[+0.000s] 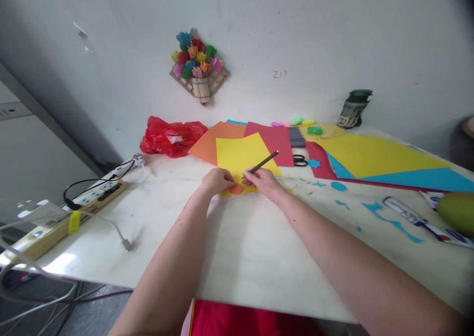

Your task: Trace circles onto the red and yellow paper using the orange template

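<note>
A dark pencil [264, 162] is gripped in my right hand [263, 180], its tip down on a yellow paper sheet [240, 151]. My left hand [217, 180] has its fingers bent together at the edge of a small rounded orange paper piece [236, 189], holding it against the yellow sheet. The lower edge of the orange piece shows; the rest is partly behind my fingers. Beneath and behind the yellow sheet lie an orange sheet [207, 146] and a red sheet [278, 146]. Black-handled scissors [300, 161] rest right of my right hand, beside a blue paper cutout [314, 164].
Blue paper scraps [398, 223], a blue disc [338, 186] and glue-like tubes [405, 210] lie at right. Large yellow sheets [385, 156] and a bottle [354, 110] stand farther back. A red plastic bag [168, 137] and a power strip [98, 198] with cables are at left.
</note>
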A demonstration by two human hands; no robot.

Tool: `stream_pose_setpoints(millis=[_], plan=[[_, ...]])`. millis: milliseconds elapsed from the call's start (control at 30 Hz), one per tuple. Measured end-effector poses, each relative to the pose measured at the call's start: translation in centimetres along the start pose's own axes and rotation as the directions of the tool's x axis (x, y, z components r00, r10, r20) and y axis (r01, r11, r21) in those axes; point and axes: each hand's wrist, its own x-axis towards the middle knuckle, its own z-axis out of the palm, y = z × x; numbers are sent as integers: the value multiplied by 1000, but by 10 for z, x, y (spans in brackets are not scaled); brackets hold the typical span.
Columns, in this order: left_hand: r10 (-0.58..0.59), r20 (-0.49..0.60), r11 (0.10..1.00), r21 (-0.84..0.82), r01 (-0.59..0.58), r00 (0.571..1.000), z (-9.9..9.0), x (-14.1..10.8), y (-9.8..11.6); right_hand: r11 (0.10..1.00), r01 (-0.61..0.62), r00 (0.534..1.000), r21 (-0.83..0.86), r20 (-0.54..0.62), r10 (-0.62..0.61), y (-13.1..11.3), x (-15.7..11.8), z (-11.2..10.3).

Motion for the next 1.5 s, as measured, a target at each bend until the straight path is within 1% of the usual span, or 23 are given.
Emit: stream_pose_setpoints(millis=[100,167,267,367,500,567,633,667,700,800,900,1000,1067,1133,1200,1267,1333,1400,1433,1467,1500], plan=[[-3,1,1000,2,3,1000,-1,-1,1,997,44,998,-56,42,-42,2,0,1],[3,0,1000,-5,-3,1000,-1,-2,1,990,71,996,-123,60,-64,5,1,1],[9,-3,1000,1,-9,1000,-1,-2,2,967,89,995,-239,69,-74,9,1,1],[17,9,1000,9,-17,1000,1,-1,-1,944,98,994,-316,75,-78,11,2,0],[45,-8,999,18,-45,999,2,2,-8,920,119,992,-374,81,-95,12,3,0],[65,-27,997,41,-64,998,-1,3,-11,914,123,992,-387,82,-99,13,3,0],[55,-51,995,91,-51,997,-8,4,-11,907,127,991,-401,83,-102,13,3,0],[40,-39,992,124,-35,998,-13,3,-10,903,128,991,-410,81,-103,13,3,1],[19,6,988,155,-19,1000,-17,3,-8,898,127,991,-421,79,-104,13,3,1],[9,168,971,233,-49,986,-25,1,-3,879,127,992,-460,74,-104,13,3,1],[-5,225,963,264,-56,974,-20,-3,-3,869,117,993,-480,66,-97,12,3,1],[-22,181,956,292,-32,983,-5,-8,-9,883,118,993,-455,78,-93,12,3,1],[9,159,950,307,-58,987,4,-11,-12,897,116,992,-427,94,-84,11,3,2],[-2,163,948,315,-50,987,7,-13,-14,917,107,993,-384,92,-77,9,2,3],[-11,183,948,314,-47,983,7,-13,-14,949,75,996,-306,61,-59,6,1,3],[-18,196,949,313,-45,980,6,-12,-13,982,23,1000,-186,-10,-26,1,2,-1],[-27,202,948,316,-39,979,5,-11,-13,999,-7,992,-52,-130,1,-5,7,-9],[-34,216,945,324,-39,976,5,-10,-13,999,4,959,49,-282,10,-12,13,-20],[-31,220,943,328,-44,975,5,-10,-13,997,1,942,80,-336,26,-16,17,-25],[-31,228,942,333,-48,973,5,-10,-12,995,-3,929,98,-367,39,-19,21,-28],[-35,232,939,339,-48,972,5,-10,-12,994,-14,927,104,-371,51,-23,24,-30]])
